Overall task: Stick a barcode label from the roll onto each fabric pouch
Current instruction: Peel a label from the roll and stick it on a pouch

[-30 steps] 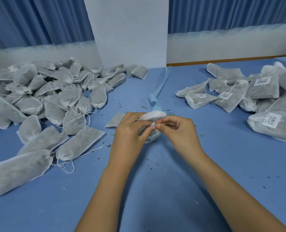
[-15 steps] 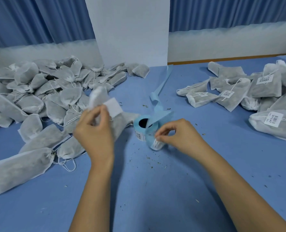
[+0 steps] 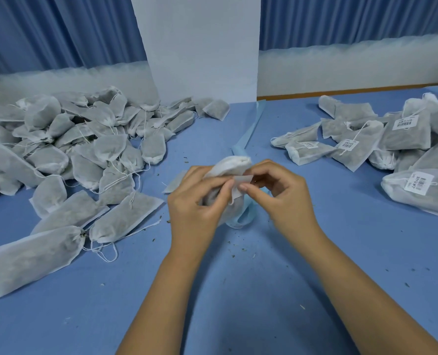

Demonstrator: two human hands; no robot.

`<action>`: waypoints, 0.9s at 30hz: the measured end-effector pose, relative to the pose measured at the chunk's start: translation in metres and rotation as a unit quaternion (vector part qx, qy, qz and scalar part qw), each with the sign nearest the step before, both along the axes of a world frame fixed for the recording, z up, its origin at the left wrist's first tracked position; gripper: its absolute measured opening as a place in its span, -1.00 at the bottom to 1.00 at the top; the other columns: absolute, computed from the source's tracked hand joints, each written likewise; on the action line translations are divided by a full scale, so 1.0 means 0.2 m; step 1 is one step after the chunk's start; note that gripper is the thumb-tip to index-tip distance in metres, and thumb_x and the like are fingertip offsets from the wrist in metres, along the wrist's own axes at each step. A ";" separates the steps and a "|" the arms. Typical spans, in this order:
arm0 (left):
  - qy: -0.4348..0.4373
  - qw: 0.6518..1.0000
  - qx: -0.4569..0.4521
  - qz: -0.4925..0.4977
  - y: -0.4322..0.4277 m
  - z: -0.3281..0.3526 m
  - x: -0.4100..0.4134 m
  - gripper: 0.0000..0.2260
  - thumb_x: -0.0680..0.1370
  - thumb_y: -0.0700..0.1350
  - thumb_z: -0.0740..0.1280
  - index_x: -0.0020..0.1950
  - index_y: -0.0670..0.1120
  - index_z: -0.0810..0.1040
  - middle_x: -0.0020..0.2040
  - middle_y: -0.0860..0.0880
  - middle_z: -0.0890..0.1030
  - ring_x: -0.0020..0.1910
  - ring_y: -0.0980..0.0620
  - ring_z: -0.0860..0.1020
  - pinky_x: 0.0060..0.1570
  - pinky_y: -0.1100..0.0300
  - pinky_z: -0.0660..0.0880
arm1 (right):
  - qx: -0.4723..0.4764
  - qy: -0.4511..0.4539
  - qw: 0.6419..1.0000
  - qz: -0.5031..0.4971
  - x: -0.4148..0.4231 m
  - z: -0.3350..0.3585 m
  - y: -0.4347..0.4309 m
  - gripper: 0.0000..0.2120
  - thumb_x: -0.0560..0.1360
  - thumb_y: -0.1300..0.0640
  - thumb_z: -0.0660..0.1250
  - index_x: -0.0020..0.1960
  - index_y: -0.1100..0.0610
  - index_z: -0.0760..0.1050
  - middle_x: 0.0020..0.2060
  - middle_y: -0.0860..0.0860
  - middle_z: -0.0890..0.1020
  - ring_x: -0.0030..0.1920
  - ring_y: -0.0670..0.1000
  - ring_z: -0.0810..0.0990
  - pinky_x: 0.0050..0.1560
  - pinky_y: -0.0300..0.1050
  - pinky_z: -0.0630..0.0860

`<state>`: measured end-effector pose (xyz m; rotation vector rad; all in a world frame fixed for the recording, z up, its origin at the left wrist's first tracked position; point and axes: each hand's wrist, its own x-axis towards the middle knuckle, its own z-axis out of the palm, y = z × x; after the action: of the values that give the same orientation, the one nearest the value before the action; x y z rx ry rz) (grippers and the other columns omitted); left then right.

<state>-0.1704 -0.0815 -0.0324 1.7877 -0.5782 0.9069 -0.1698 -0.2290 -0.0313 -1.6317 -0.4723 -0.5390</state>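
Head view: left hand clutching pouch, right hand pinching label, roll half-hidden behind, heap at left.

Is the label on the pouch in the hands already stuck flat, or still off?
Not yet flat. The right hand pinches the label against the pouch in the left hand; its lower corner looks lifted.

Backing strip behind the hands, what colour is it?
The backing strip is light blue, best seen in the head view.
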 end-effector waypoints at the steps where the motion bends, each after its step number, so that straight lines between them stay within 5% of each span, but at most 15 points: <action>1: 0.009 1.000 0.000 -0.008 0.00 0.00 0.00 -0.89 0.48 -0.27 0.43 -0.11 -0.06 0.67 -0.15 0.08 0.58 -0.13 0.11 0.54 -0.11 0.37 0.37 | 0.007 0.009 1.000 -0.003 0.00 -0.01 -0.01 -0.94 0.39 0.27 0.44 -0.16 0.19 0.57 -0.24 0.04 0.59 -0.24 0.04 0.52 -0.17 -0.23 0.44; 7: 0.130 0.986 -0.094 -0.040 0.02 0.03 0.00 -0.87 0.43 -0.12 0.49 -0.07 0.08 0.68 -0.13 0.10 0.66 -0.09 0.22 0.59 -0.07 0.40 0.43 | 0.069 0.064 0.995 0.024 0.00 0.01 -0.01 -0.89 0.38 0.33 0.47 -0.23 0.18 0.58 -0.31 -0.02 0.63 -0.25 -0.06 0.57 -0.14 -0.30 0.47; 14: 0.210 0.952 -0.209 -0.076 0.07 0.05 0.02 -0.80 0.50 -0.18 0.44 -0.05 0.14 0.70 -0.05 0.12 0.70 -0.05 0.27 0.61 -0.10 0.46 0.45 | 0.116 0.053 0.992 -0.019 -0.01 0.05 -0.04 -0.82 0.36 0.27 0.48 -0.29 0.02 0.59 -0.39 -0.02 0.47 -0.35 -0.10 0.38 -0.27 -0.35 0.34; 18: 0.227 0.951 -0.198 -0.067 0.09 0.05 0.03 -0.76 0.51 -0.21 0.43 -0.05 0.17 0.70 -0.03 0.12 0.70 -0.03 0.24 0.61 -0.10 0.43 0.47 | 0.144 0.064 0.988 0.009 -0.03 0.08 -0.06 -0.89 0.26 0.13 0.48 -0.25 -0.03 0.62 -0.41 -0.10 0.62 -0.41 -0.14 0.52 -0.34 -0.36 0.44; 27: 0.274 0.947 -0.158 -0.047 0.08 0.05 0.03 -0.86 0.56 -0.16 0.37 -0.08 0.05 0.71 -0.06 0.16 0.70 -0.01 0.28 0.59 -0.04 0.45 0.43 | 0.084 0.038 0.995 0.043 -0.05 0.09 -0.06 -0.82 0.27 0.22 0.52 -0.24 -0.02 0.62 -0.28 -0.13 0.69 -0.26 -0.12 0.58 -0.17 -0.24 0.46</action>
<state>-0.1643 -0.0655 -0.0222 1.6039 -0.1447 0.3751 -0.1802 -0.2407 -0.0128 -1.4589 -0.4269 -0.4395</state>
